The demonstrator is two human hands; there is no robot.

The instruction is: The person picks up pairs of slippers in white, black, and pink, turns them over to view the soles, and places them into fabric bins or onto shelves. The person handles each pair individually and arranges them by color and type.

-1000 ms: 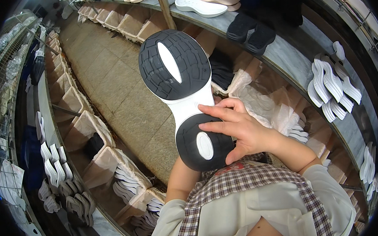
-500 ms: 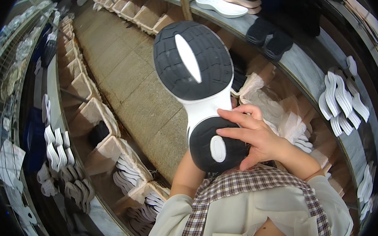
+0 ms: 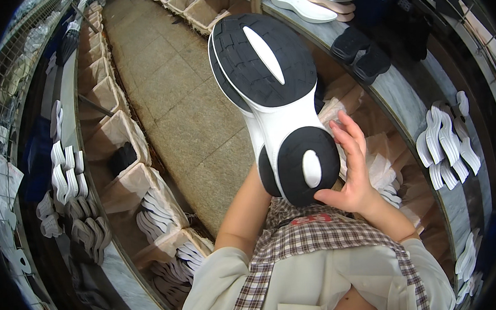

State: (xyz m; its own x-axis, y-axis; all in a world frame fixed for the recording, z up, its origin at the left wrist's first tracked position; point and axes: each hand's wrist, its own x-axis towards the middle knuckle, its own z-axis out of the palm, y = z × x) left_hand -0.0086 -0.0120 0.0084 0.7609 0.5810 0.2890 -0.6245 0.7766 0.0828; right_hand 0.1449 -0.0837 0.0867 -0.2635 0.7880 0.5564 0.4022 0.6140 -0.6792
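Two shoe soles, white with black tread, are up in front of my chest, tread side toward me. The nearer shoe sole (image 3: 282, 114) has a long white slot at the toe and a white oval at the heel. Behind it and a little to the left, the edge of a second shoe sole (image 3: 218, 70) shows. My left forearm (image 3: 242, 214) reaches up behind the soles, which hide my left hand and its fingers. Beside the heel, my right hand (image 3: 354, 176) has its fingers stretched apart; its thumb lies at the heel's lower edge.
Fabric-lined bins (image 3: 137, 193) with white soles run along the left of the tiled aisle (image 3: 185, 96). More lined bins stand at right. A grey shelf (image 3: 397, 88) there carries black soles (image 3: 362, 55), white soles (image 3: 445, 139) and stacked pale soles (image 3: 306, 7).
The soles have tilted and shifted slightly right, and a second one now shows behind the first. My right hand has come off the tread to the heel's right side, its fingers spreading.
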